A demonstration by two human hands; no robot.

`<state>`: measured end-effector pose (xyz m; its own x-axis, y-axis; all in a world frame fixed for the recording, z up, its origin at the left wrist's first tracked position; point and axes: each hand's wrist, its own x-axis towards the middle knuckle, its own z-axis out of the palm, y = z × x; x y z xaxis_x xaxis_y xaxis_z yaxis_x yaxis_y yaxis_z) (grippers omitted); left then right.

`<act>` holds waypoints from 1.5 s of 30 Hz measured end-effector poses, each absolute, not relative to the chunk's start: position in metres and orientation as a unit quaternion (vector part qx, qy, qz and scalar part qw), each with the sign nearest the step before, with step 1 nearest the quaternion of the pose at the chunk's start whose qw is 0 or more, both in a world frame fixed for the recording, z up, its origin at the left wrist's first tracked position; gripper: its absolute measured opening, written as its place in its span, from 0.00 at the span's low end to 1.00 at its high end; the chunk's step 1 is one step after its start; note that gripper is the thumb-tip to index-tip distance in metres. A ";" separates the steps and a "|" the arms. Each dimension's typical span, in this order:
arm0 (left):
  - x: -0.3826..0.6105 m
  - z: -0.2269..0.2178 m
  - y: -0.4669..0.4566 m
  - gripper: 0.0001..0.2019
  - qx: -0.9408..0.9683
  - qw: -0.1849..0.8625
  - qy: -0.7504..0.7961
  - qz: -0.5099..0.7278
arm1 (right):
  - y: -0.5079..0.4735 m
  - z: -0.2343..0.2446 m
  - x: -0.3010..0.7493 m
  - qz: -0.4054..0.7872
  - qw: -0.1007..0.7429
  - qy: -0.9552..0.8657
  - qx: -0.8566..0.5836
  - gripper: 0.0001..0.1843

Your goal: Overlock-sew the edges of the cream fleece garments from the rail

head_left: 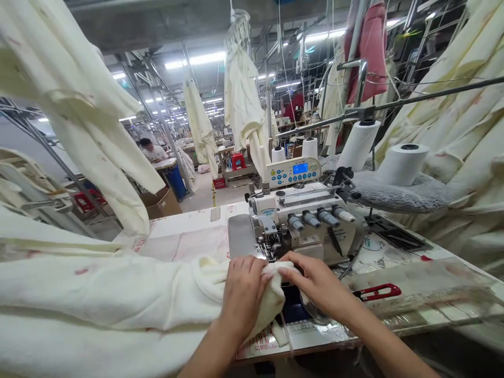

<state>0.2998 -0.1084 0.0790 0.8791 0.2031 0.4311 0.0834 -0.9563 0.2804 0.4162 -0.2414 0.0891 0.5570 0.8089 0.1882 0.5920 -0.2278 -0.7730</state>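
A cream fleece garment (118, 294) lies across the table's left and front, its edge bunched at the needle area of a white overlock sewing machine (303, 223). My left hand (244, 294) presses flat on the fabric's end, fingers toward the presser foot. My right hand (315, 281) pinches the fabric's edge just right of it, directly in front of the machine. Both hands touch the same piece of cloth.
Red-handled snips (378, 292) lie on the table at right. White thread cones (401, 164) and a control panel (293, 171) stand behind the machine. Cream garments (244, 100) hang overhead and at both sides. A seated person (151, 151) works far back left.
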 end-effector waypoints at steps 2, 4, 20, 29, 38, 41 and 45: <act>0.303 0.089 -0.100 0.08 0.961 0.169 0.085 0.203 | -0.239 0.093 0.421 0.139 0.417 -0.444 -0.781 0.10; 0.308 0.096 -0.096 0.09 0.959 0.194 0.106 0.179 | -0.235 0.094 0.423 0.123 0.391 -0.414 -0.813 0.10; 0.330 0.091 -0.093 0.07 0.956 0.176 0.174 0.159 | -0.224 0.067 0.411 -0.054 0.410 -0.374 -0.830 0.13; 0.332 0.090 -0.095 0.07 0.960 0.135 0.177 0.172 | -0.214 0.047 0.412 -0.167 0.395 -0.367 -0.825 0.10; 0.323 0.100 -0.091 0.07 0.964 0.130 0.150 0.174 | -0.246 0.029 0.378 -0.114 0.547 -0.324 -0.763 0.14; 0.320 0.106 -0.087 0.07 0.969 0.154 0.130 0.143 | -0.232 0.020 0.376 0.128 0.582 -0.317 -0.738 0.31; 0.320 0.107 -0.082 0.07 0.964 0.194 0.128 0.128 | -0.217 0.020 0.377 0.205 0.621 -0.294 -0.697 0.35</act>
<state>0.3196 -0.0822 0.1069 0.9343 0.2972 0.1969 0.1982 -0.8921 0.4061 0.3769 -0.2174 0.0196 0.7436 0.6639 0.0793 0.1548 -0.0555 -0.9864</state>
